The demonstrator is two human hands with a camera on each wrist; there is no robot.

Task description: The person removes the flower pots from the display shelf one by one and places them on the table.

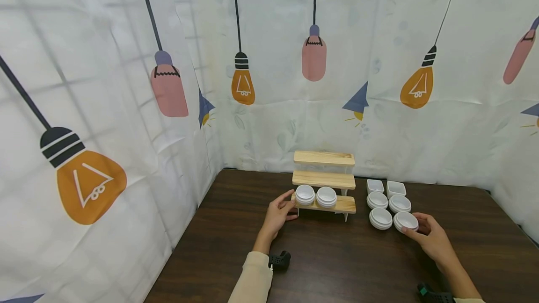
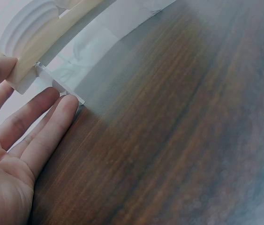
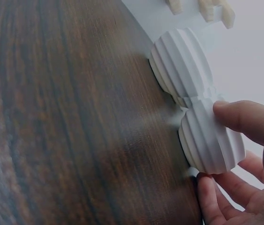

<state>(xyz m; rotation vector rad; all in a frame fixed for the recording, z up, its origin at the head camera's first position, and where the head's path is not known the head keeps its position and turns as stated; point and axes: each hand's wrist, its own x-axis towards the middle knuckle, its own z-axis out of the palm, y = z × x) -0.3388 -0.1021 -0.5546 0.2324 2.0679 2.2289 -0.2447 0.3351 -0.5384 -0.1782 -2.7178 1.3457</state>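
A three-tier display stand [image 1: 323, 180] has pale wooden boards on clear supports. On its lowest board sit two round white ridged bowls [image 1: 305, 195], side by side. My left hand [image 1: 275, 219] grips the left end of that board, thumb on the wood; in the left wrist view its lower fingers [image 2: 52, 136] lie by the clear support. To the right, my right hand [image 1: 433, 238] holds the front right round white bowl [image 1: 405, 222] between thumb and fingers. In the right wrist view, this bowl [image 3: 209, 140] stands beside another ridged bowl [image 3: 181, 63], on the table.
Beside the held bowl is the front left round bowl [image 1: 381, 219]. Two more round bowls [image 1: 376, 200] stand behind, then two square white bowls [image 1: 375, 186] at the back. The dark wooden table [image 1: 328, 256] meets a printed cloth wall [image 1: 269, 125].
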